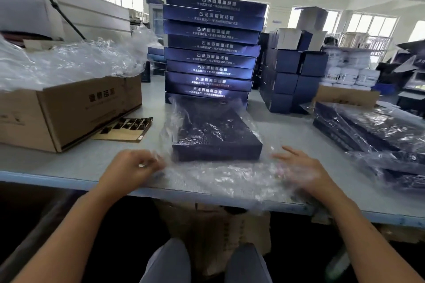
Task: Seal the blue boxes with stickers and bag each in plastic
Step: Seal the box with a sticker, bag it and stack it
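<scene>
Step in hand: bagging. The blue box (216, 135) lies flat at the centre of the tabletop (69, 163), inside the plastic bag (220, 181), pushed to the far end. The bag's open mouth trails toward the person and hangs over the tabletop edge. Can't see a sticker on it through the film.

Left hand (135, 165): fingers curled, pinching the bag's mouth edge at the near-left corner of the box. Right hand (299, 167): fingers spread and fairly flat, palm down, seen through the film at the right side of the mouth. It's blurred; can't tell if it's inside the bag or under a fold. Both forearms reach in low over the near edge.

Next, my read: tidy or fold the loose mouth, then move the box to the bagged pile (372, 135) on the right. The film is thin and slack, so both hands are needed.

The stack of unbagged boxes (211, 48) stands just behind. The sticker sheet (125, 127) lies to the left, beside the carton (69, 110).
</scene>
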